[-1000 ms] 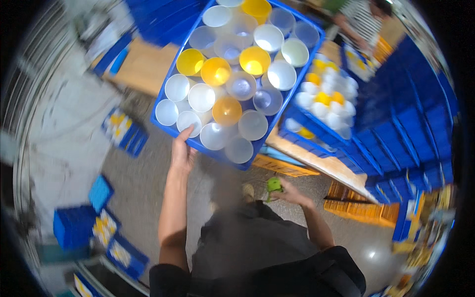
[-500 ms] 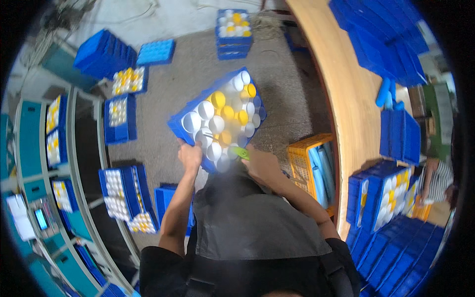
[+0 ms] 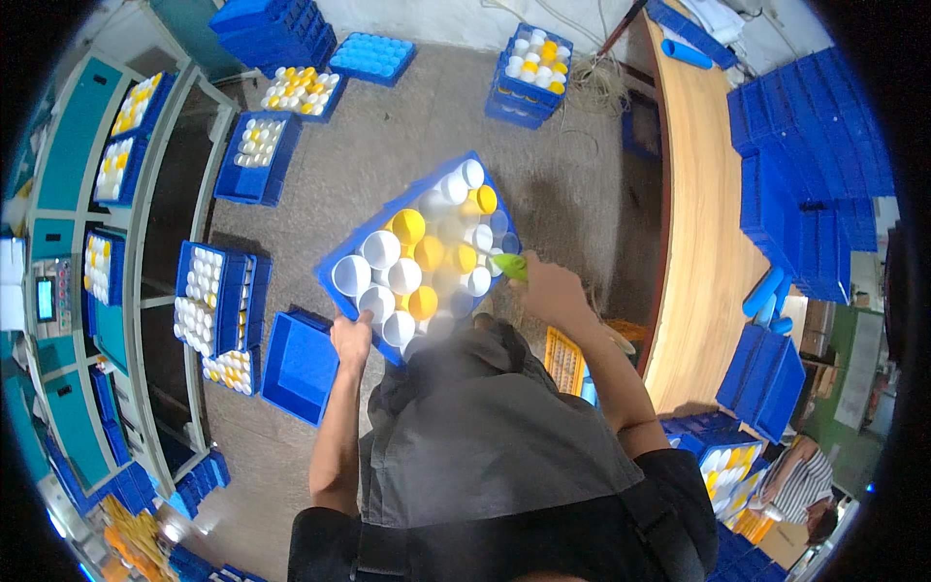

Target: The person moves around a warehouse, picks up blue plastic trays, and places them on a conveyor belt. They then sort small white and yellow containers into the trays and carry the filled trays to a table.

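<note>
A blue crate [image 3: 427, 182] is tilted in front of me, packed with open-ended white and yellow tubes [image 3: 408, 227]. My left hand [image 3: 350, 339] grips its near left edge, with the thumb over the rim. Over the crate's right side, my right hand [image 3: 558, 291] is closed around a bright green-handled tool [image 3: 510, 266]. The tool's working end is over the tubes and too blurred to make out. A hazy patch blurs the tubes nearest my apron [image 3: 504, 427].
A wooden bench [image 3: 693, 223] runs along the right, bearing stacked blue crates [image 3: 810, 126]. A machine with teal panels [image 3: 73, 165] stands left. Several filled crates and a bare blue crate [image 3: 301, 364] sit on the floor. A person in a striped top [image 3: 800, 480] is at far right.
My right hand and the green-handled tool have moved up and right, from the crate's near edge to its right side. My left hand keeps its grip. The whole view has shifted.
</note>
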`<control>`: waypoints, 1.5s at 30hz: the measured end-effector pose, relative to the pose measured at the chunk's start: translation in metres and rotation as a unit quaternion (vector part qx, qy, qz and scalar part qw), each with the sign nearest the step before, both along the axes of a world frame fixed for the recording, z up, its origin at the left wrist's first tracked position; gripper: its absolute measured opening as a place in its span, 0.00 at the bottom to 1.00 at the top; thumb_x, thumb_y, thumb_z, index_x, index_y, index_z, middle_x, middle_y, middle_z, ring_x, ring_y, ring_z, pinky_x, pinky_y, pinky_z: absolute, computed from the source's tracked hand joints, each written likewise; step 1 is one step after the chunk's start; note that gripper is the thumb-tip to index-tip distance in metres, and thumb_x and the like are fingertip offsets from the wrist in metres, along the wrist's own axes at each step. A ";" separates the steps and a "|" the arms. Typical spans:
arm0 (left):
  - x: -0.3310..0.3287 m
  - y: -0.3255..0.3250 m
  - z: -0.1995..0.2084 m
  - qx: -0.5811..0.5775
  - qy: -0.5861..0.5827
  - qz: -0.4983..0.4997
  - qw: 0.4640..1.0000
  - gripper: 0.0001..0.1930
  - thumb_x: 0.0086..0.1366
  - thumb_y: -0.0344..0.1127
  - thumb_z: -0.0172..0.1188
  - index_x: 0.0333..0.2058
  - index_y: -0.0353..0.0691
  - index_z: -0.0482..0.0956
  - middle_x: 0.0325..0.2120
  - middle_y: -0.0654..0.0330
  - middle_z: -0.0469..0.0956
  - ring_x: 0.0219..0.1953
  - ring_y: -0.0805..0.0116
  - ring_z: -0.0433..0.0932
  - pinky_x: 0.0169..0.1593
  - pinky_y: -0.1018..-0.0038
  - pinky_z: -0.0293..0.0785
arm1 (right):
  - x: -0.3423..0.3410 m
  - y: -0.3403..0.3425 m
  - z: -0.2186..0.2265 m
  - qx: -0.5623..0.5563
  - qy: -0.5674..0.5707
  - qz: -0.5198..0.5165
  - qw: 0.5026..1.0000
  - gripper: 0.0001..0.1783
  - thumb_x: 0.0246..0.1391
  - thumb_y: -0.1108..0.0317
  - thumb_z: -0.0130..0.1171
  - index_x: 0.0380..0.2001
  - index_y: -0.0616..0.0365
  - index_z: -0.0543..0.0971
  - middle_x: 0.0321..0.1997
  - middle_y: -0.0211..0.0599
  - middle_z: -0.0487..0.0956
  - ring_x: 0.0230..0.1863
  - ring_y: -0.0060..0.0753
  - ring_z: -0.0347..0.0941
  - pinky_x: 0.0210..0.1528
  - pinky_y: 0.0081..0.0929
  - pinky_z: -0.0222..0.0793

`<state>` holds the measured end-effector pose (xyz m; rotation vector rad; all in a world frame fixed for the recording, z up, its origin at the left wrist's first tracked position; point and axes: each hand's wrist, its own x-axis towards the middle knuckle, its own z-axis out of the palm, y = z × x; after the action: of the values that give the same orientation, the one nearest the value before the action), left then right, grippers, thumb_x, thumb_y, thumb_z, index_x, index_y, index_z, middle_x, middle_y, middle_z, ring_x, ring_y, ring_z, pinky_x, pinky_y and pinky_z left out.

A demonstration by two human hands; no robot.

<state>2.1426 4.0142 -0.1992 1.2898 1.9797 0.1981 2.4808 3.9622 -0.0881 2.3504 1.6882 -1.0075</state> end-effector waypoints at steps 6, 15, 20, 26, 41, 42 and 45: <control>0.010 -0.035 0.009 0.050 -0.081 0.067 0.993 0.24 0.54 0.39 0.63 0.46 0.27 0.78 0.37 0.42 0.83 0.41 0.48 0.83 0.49 0.61 0.74 | 0.085 0.016 -0.015 0.053 -0.060 -0.049 0.996 0.28 0.58 0.52 0.57 0.54 0.60 0.70 0.41 0.59 0.81 0.45 0.60 0.78 0.46 0.53 0.72; 0.033 -0.070 0.020 0.054 -0.075 0.084 0.992 0.23 0.55 0.37 0.63 0.46 0.28 0.78 0.37 0.45 0.84 0.40 0.53 0.83 0.48 0.64 0.75 | 0.113 0.053 -0.012 0.109 -0.063 0.014 0.992 0.23 0.57 0.53 0.58 0.49 0.58 0.73 0.39 0.53 0.81 0.43 0.57 0.79 0.45 0.51 0.73; 0.040 -0.081 0.015 0.034 -0.051 0.086 0.994 0.25 0.54 0.38 0.62 0.49 0.29 0.77 0.39 0.43 0.83 0.44 0.49 0.83 0.49 0.62 0.75 | 0.106 0.041 0.009 0.079 -0.036 0.075 0.993 0.23 0.57 0.55 0.58 0.49 0.60 0.72 0.38 0.53 0.82 0.43 0.56 0.79 0.46 0.50 0.73; 0.052 -0.088 0.014 0.068 -0.029 0.092 0.993 0.28 0.53 0.39 0.62 0.53 0.34 0.75 0.40 0.41 0.82 0.45 0.42 0.81 0.54 0.58 0.73 | 0.089 0.042 0.014 0.076 -0.034 0.106 0.991 0.23 0.56 0.58 0.58 0.49 0.63 0.72 0.37 0.56 0.82 0.41 0.57 0.80 0.45 0.49 0.74; 0.061 -0.100 0.015 0.031 0.062 0.082 0.994 0.48 0.53 0.47 0.60 0.67 0.27 0.52 0.34 0.37 0.82 0.42 0.42 0.81 0.53 0.59 0.74 | 0.055 0.012 0.029 0.101 0.007 0.197 0.975 0.27 0.55 0.58 0.61 0.53 0.62 0.71 0.32 0.56 0.81 0.38 0.61 0.79 0.42 0.51 0.74; 0.062 -0.100 0.015 0.024 0.074 0.086 0.993 0.48 0.53 0.47 0.60 0.67 0.27 0.52 0.34 0.36 0.81 0.42 0.42 0.81 0.53 0.59 0.74 | 0.051 0.009 0.031 0.117 0.019 0.206 0.971 0.27 0.55 0.58 0.61 0.52 0.62 0.71 0.32 0.56 0.81 0.38 0.62 0.79 0.42 0.52 0.74; 0.064 -0.100 0.014 0.017 0.091 0.082 0.992 0.47 0.54 0.47 0.59 0.66 0.24 0.52 0.36 0.33 0.80 0.44 0.40 0.80 0.53 0.58 0.74 | 0.040 0.003 0.035 0.132 0.008 0.245 0.961 0.24 0.54 0.59 0.60 0.48 0.64 0.72 0.31 0.57 0.82 0.38 0.59 0.80 0.42 0.50 0.76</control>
<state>2.2068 3.9145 -0.1850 1.2038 2.2485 0.2004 2.5212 3.9651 -0.0527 1.8831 2.3696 -0.7466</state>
